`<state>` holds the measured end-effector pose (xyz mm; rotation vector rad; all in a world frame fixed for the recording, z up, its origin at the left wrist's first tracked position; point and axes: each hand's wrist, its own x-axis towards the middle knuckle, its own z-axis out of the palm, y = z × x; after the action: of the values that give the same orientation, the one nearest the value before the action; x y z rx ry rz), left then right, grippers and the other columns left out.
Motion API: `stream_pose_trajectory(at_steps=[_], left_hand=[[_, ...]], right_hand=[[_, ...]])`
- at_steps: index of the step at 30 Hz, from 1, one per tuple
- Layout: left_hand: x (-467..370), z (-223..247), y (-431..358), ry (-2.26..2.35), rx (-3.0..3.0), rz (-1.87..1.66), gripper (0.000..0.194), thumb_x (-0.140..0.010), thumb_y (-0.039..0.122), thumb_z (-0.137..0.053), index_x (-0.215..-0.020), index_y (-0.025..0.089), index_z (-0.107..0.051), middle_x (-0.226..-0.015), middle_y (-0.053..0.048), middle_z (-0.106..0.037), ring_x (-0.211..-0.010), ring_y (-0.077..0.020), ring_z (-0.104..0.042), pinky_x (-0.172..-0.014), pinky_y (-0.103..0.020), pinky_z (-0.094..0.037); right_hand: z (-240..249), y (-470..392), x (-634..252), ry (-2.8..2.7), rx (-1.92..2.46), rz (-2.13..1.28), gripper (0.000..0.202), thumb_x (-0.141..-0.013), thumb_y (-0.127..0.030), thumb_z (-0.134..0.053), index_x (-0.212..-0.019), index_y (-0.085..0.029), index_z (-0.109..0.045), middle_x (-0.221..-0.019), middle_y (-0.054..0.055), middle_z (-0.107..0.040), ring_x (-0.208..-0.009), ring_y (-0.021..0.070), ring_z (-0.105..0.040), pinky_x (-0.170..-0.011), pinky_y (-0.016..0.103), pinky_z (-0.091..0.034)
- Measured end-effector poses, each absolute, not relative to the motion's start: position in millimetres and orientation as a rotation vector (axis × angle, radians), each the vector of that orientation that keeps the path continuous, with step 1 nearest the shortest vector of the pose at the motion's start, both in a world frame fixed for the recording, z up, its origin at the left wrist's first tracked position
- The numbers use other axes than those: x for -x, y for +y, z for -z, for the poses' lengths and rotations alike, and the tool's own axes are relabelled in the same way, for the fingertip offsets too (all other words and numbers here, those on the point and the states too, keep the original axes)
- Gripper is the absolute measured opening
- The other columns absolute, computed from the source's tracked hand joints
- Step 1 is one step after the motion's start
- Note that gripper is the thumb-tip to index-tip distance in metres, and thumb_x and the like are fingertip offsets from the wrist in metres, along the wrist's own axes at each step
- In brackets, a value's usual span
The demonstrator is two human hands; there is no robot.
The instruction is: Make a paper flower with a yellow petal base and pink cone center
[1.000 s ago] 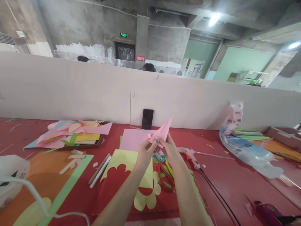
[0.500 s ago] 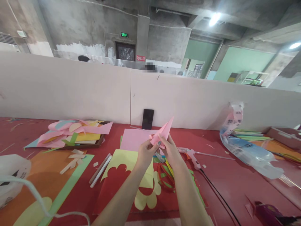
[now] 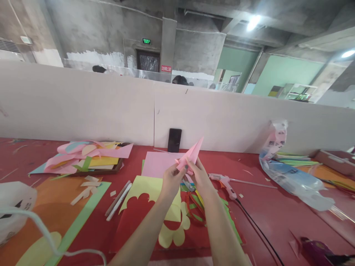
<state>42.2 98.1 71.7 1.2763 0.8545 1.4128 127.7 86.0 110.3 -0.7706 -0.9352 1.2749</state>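
Between both hands is a folded piece of pink paper (image 3: 192, 152), its sharp tip pointing up and to the right. My left hand (image 3: 172, 178) pinches its lower left side. From the right, my right hand (image 3: 199, 172) grips the lower edge with bent fingers. The paper is held above the table, over a flat pink sheet (image 3: 158, 164) and a cut yellow sheet (image 3: 144, 184). Just below the hands lie a utility knife (image 3: 188, 184), orange-handled scissors (image 3: 195, 210) and a yellow flower cut-out (image 3: 173, 236). My fingertips partly hide the folds.
A pink glue gun (image 3: 227, 185) with a black cord lies to the right. Two pens (image 3: 119, 201) rest on the left, near a pile of coloured paper (image 3: 91, 157). A phone (image 3: 174, 140) leans on the white partition (image 3: 111, 107). Plastic wrapping (image 3: 296, 181) lies far right.
The pink paper and both hands have shifted very slightly left. My grip on it stays much the same, and the things on the table have not moved.
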Motion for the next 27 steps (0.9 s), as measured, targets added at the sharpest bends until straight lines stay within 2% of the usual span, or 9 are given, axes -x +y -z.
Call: stream_pose_trajectory(at_steps=[3,6,11,15,21,27], left_hand=[[-42.5,-75.4,95.6,0.868,-1.288,-1.412,0.030,-0.076,0.041,-0.052,-0.061,0.015,-0.055,-0.047,0.002,-0.054,-0.046,-0.0095,-0.051,-0.048,-0.020,-0.038],[-43.8,-78.3,93.4,0.837,-1.258,-1.395,0.031,-0.079,0.040,-0.047,-0.063,0.014,-0.056,-0.052,0.001,-0.057,-0.048,-0.0098,-0.053,-0.048,-0.020,-0.039],[-45.3,-78.1,94.5,0.841,-1.234,-1.365,0.024,-0.075,0.037,-0.053,-0.070,0.014,-0.057,-0.056,0.001,-0.058,-0.049,-0.0100,-0.053,-0.048,-0.021,-0.039],[-44.9,-77.5,95.9,0.863,-1.242,-1.369,0.024,-0.072,0.037,-0.056,-0.067,0.014,-0.058,-0.056,0.000,-0.059,-0.049,-0.0101,-0.053,-0.048,-0.021,-0.039],[-42.6,-76.9,96.3,0.939,-1.198,-1.402,0.025,-0.072,0.037,-0.056,-0.065,0.014,-0.058,-0.055,0.000,-0.059,-0.050,-0.0100,-0.053,-0.048,-0.021,-0.039],[-41.0,-79.3,95.6,0.876,-1.161,-1.439,0.029,-0.076,0.041,-0.051,-0.066,0.014,-0.056,-0.057,-0.001,-0.058,-0.051,-0.0103,-0.053,-0.048,-0.020,-0.040]], right_hand=[[-107.6,89.3,-125.8,-0.931,0.765,-1.270,0.021,-0.069,-0.031,-0.064,-0.085,-0.022,-0.053,-0.069,-0.003,-0.060,-0.043,0.0073,-0.048,-0.036,0.018,-0.037],[-102.9,93.8,-126.7,-0.924,0.778,-1.238,0.022,-0.069,-0.033,-0.064,-0.082,-0.021,-0.051,-0.064,-0.004,-0.057,-0.039,0.0064,-0.044,-0.034,0.017,-0.034],[-96.9,99.2,-130.9,-0.887,0.823,-1.223,0.023,-0.068,-0.034,-0.065,-0.082,-0.023,-0.050,-0.060,-0.006,-0.056,-0.035,0.0055,-0.040,-0.034,0.018,-0.034],[-99.4,97.5,-129.8,-0.911,0.827,-1.204,0.022,-0.069,-0.033,-0.064,-0.084,-0.024,-0.050,-0.057,-0.008,-0.054,-0.032,0.0038,-0.033,-0.036,0.020,-0.038],[-100.8,95.6,-129.3,-0.908,0.777,-1.274,0.019,-0.072,-0.037,-0.059,-0.080,-0.022,-0.052,-0.061,-0.005,-0.055,-0.039,0.0061,-0.043,-0.037,0.019,-0.036],[-98.2,95.1,-131.1,-0.897,0.859,-1.208,0.026,-0.068,-0.045,-0.060,-0.071,-0.020,-0.053,-0.060,-0.003,-0.055,-0.045,0.0085,-0.048,-0.042,0.020,-0.039]])
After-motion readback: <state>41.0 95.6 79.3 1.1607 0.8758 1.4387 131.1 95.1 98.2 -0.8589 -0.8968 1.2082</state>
